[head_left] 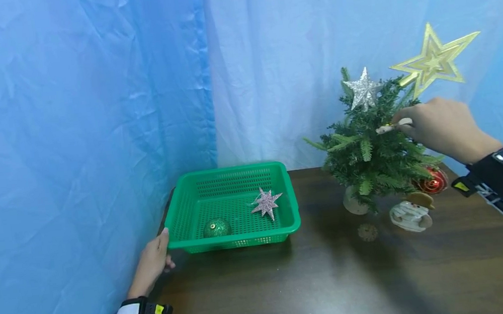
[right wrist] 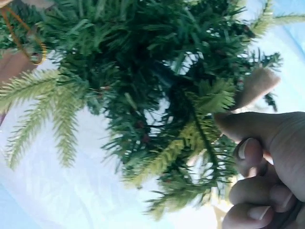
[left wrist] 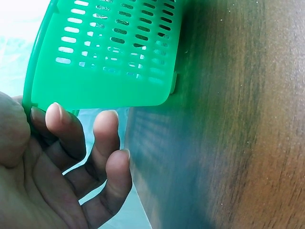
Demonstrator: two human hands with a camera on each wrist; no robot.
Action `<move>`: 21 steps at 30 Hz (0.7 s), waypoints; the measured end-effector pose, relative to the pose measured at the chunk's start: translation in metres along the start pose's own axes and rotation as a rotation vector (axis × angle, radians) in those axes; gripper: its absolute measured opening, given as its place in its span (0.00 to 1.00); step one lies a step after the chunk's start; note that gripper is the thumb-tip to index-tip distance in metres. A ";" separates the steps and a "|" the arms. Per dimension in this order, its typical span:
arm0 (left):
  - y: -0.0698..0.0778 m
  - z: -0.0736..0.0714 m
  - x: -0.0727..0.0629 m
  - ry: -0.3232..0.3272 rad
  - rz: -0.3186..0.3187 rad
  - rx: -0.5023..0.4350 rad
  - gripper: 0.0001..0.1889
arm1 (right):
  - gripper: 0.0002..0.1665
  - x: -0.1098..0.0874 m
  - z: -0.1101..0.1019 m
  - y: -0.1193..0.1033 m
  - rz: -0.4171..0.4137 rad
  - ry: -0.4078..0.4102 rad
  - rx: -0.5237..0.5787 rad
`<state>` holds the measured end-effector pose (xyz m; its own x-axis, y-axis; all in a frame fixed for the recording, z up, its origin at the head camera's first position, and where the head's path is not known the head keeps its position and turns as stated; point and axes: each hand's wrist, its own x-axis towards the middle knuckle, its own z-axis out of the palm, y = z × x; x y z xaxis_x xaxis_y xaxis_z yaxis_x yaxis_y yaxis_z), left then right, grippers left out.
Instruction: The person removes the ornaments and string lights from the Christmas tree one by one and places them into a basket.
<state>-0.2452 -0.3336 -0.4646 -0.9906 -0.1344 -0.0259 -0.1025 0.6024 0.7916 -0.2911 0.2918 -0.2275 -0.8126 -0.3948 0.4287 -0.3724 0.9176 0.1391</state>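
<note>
My left hand [head_left: 154,257] grips the near left corner of a green plastic basket [head_left: 241,242], thumb over the rim and other fingers curled below, as the left wrist view shows. Inside the basket lie a green glitter ball [head_left: 216,227] and a pink glitter star [head_left: 266,203]. At the right, my right hand [head_left: 441,123] pinches a small whitish ornament [head_left: 385,129] against the front of a small artificial Christmas tree [head_left: 370,160]; its kind cannot be made out. A silver star [head_left: 364,89] and a large gold star [head_left: 434,61] are at the treetop.
A snowman ornament [head_left: 409,216] with a brown hat hangs low on the tree, beside a red ball [head_left: 432,181]. Below the branches is a round brownish piece [head_left: 368,232]. Blue cloth [head_left: 70,119] walls the left and back of the dark wooden table [head_left: 292,294].
</note>
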 end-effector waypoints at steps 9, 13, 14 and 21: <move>0.002 0.000 -0.001 -0.006 -0.005 0.003 0.31 | 0.10 -0.009 0.002 0.002 -0.035 0.147 0.001; 0.003 -0.001 -0.001 -0.011 -0.007 0.000 0.31 | 0.10 -0.013 -0.004 -0.004 -0.011 0.230 0.027; 0.003 -0.001 -0.001 -0.011 -0.006 -0.001 0.31 | 0.10 -0.014 -0.006 -0.007 -0.001 0.240 0.034; 0.002 -0.001 0.000 -0.008 -0.013 -0.017 0.31 | 0.11 -0.020 -0.016 -0.028 -0.062 0.293 0.039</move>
<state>-0.2450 -0.3329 -0.4625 -0.9899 -0.1355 -0.0412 -0.1137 0.5872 0.8014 -0.2573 0.2752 -0.2261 -0.6264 -0.4142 0.6604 -0.4385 0.8876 0.1408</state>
